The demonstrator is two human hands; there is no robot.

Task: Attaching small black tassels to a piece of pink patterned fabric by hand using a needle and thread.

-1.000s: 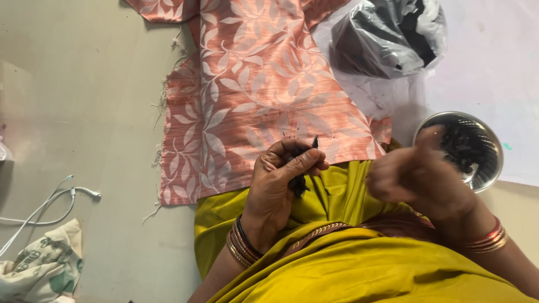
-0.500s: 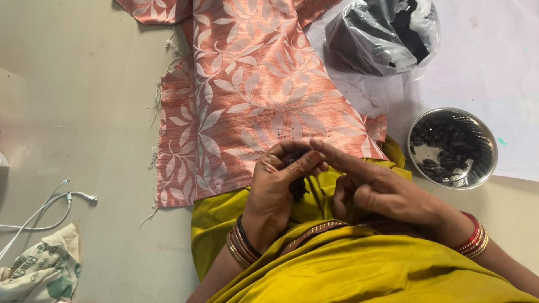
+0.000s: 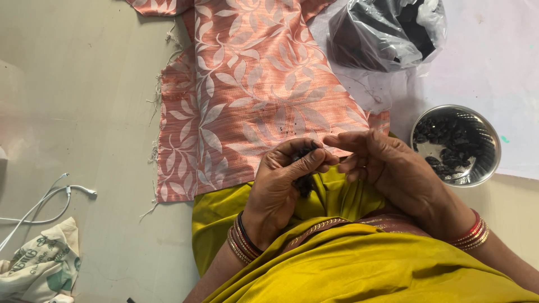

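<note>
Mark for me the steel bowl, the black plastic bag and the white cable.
steel bowl [image 3: 487, 168]: head view, on its right inner wall.
black plastic bag [image 3: 365, 39]: head view, on its shiny left side.
white cable [image 3: 53, 196]: head view, on the loop lying on the floor.

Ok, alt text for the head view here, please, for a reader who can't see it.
Seen from above, a person's left hand pinches a small dark clump over a yellow cloth, with the right hand touching its fingertips. A pink leaf-patterned fabric lies on the floor ahead, with a steel bowl of dark pieces and a dark plastic bag to the right.
</note>
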